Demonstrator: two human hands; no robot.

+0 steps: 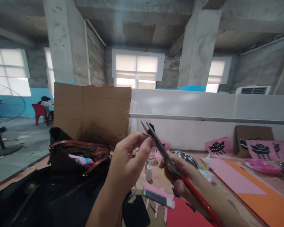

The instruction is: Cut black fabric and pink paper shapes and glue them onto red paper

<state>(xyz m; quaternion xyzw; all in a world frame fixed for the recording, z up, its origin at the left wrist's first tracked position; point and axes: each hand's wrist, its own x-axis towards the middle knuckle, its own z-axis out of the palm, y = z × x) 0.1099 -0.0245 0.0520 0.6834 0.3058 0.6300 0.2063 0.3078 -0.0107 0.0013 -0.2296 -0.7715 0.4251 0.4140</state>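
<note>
My left hand (pixel 126 159) is raised above the table, thumb and forefinger pinching a small black piece (pixel 151 129), probably paper. My right hand (pixel 180 168) is closed on red-handled scissors (pixel 162 152). Their blades stand slightly apart at the black piece, close to my left fingertips. Below lie a pink paper cutout (pixel 157 189) with leg-like strips, a clear flat case (pixel 157 198) with dark contents, a black sheet (pixel 136 212) and a red sheet (pixel 186 214). A small white glue bottle (pixel 149 172) stands behind them.
At left are a brown handbag (pixel 61 157) and black cloth (pixel 49 198). A cardboard panel (pixel 104 110) stands behind. To the right lie pink (pixel 234 176) and orange (pixel 269 205) sheets, a metal bowl (pixel 186 157), another glue bottle (pixel 207 161) and pink cards with black figures (pixel 219 146).
</note>
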